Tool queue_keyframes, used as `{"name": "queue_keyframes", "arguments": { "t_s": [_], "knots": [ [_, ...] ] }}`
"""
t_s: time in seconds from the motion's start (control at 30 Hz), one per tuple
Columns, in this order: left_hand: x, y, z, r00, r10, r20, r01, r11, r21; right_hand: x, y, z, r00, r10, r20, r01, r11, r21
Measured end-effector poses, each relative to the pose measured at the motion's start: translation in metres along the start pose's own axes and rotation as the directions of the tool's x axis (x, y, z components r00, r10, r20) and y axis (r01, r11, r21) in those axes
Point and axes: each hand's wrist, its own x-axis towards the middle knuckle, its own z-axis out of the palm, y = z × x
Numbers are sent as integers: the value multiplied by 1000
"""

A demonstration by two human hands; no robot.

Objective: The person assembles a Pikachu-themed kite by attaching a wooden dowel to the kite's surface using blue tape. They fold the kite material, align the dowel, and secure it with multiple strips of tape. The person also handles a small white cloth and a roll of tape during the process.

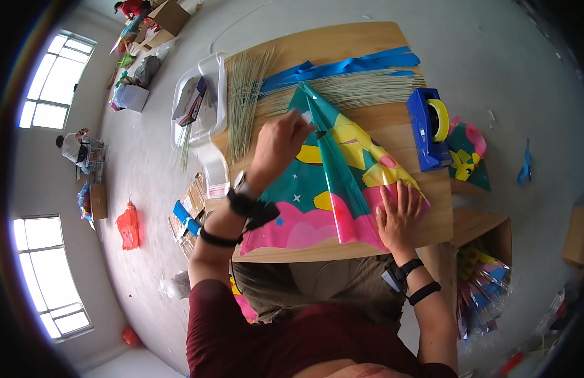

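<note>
A triangular kite sheet of shiny film, green, pink and yellow with printed shapes, lies across the table with its tip pointing away from me. A green flap stands up along its middle. Above the sheet's left upper part my left hand is closed, fingertips drawn together close to the flap; what they hold, if anything, I cannot make out. My right hand lies flat with fingers spread, pressing on the sheet's lower right corner.
Thin sticks and blue strips lie on the wooden table. A blue tape dispenser stands at the right edge. A white plastic tub is at the left. A carton with packed film stands lower right.
</note>
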Motion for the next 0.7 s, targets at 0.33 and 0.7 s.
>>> {"name": "queue_keyframes", "arguments": {
  "t_s": [0.33, 0.7],
  "knots": [
    [218, -103, 148, 972, 186, -143, -147, 957, 250, 4, -2, -4, 999, 15, 49, -19, 996, 83],
    [246, -103, 157, 997, -48, 65, 32, 974, 223, 2, 2, 2, 997, 39, 70, -45, 995, 90]
  ]
}}
